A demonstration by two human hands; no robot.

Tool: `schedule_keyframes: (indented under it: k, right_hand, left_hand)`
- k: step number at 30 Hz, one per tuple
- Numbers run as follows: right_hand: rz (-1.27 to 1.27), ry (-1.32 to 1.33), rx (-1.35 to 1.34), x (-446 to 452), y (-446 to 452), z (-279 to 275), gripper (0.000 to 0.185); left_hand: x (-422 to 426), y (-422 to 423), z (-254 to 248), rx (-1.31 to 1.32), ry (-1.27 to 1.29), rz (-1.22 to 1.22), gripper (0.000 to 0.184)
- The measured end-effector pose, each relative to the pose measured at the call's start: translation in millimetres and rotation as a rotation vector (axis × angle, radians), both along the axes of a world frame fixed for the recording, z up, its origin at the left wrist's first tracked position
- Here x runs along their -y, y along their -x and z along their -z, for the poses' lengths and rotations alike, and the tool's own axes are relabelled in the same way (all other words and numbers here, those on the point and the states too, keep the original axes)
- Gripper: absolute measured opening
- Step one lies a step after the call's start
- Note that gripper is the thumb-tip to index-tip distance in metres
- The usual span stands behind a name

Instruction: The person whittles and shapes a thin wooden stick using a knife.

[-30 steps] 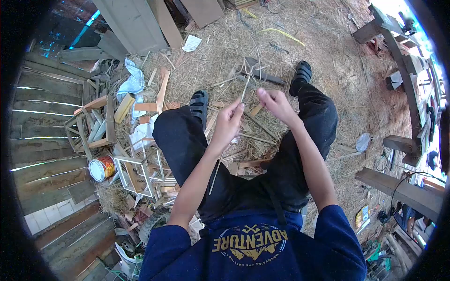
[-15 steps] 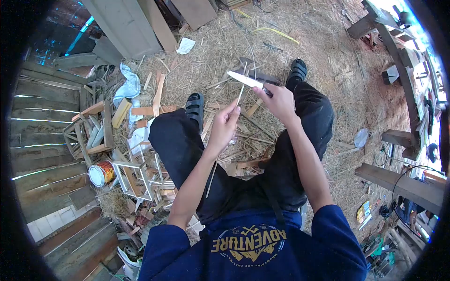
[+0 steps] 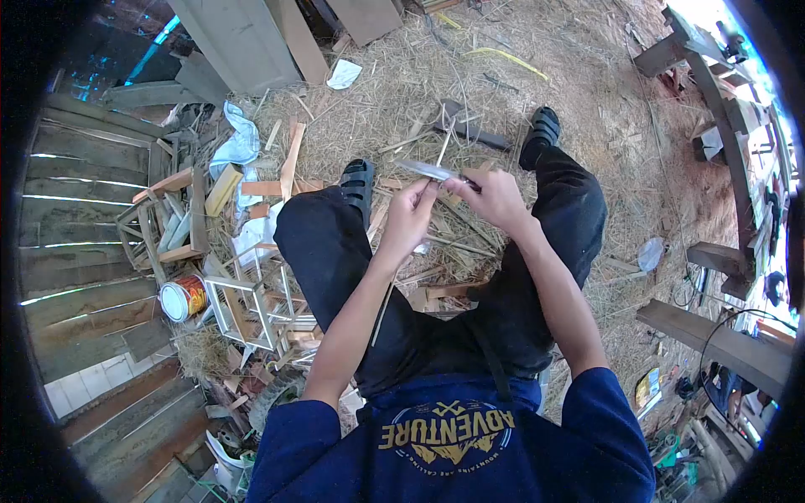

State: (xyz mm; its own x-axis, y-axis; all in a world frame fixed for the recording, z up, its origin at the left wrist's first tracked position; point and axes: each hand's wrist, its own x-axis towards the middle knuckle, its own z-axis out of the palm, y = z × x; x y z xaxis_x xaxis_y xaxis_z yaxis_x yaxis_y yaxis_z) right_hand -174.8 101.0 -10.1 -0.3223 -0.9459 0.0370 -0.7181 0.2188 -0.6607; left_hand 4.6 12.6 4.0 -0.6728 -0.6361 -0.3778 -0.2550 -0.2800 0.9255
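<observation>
My left hand (image 3: pixel 409 216) is closed around a thin, pale wooden strip (image 3: pixel 445 144). One end of the strip points away from me, and the other trails below the wrist past my thigh. In my right hand (image 3: pixel 496 199) is a knife (image 3: pixel 424 170) with a shiny blade pointing left. The blade lies across the strip, right by my left thumb and fingertips. Most of the knife's handle is hidden by my right fingers. Both hands are held between my knees, above the littered ground.
Between my feet and beyond lies a dark tool like a hatchet (image 3: pixel 476 136) among shavings. To the left stand a paint can (image 3: pixel 178 300), a small wooden frame (image 3: pixel 241 303) and wood offcuts. A wooden beam (image 3: pixel 713 335) juts in from the right.
The knife has moved down the strip, from well above my left hand to right beside its fingertips. My right hand has come lower and nearer the left. The view has shifted slightly.
</observation>
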Motion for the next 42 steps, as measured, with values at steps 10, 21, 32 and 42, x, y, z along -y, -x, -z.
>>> schedule_keyframes:
  k: [10,21,32,42]
  right_hand:
    - [0.286,-0.007,-0.111,-1.2,32.1,-6.5,0.056]
    - [-0.038,-0.015,-0.048,-2.8,0.2,-2.1,0.053]
    - [0.162,0.132,-0.193,5.7,23.9,2.5,0.048]
    - [0.170,0.124,-0.156,11.1,28.5,-3.4,0.052]
  left_hand:
    - [-5.2,6.5,11.5,-0.009,0.045,0.001,0.043]
    - [0.2,-6.6,11.0,0.013,0.039,-0.008,0.034]
    - [-8.3,-2.7,5.0,-0.051,0.044,-0.010,0.043]
    - [-7.6,-4.5,8.2,-0.086,0.099,-0.034,0.041]
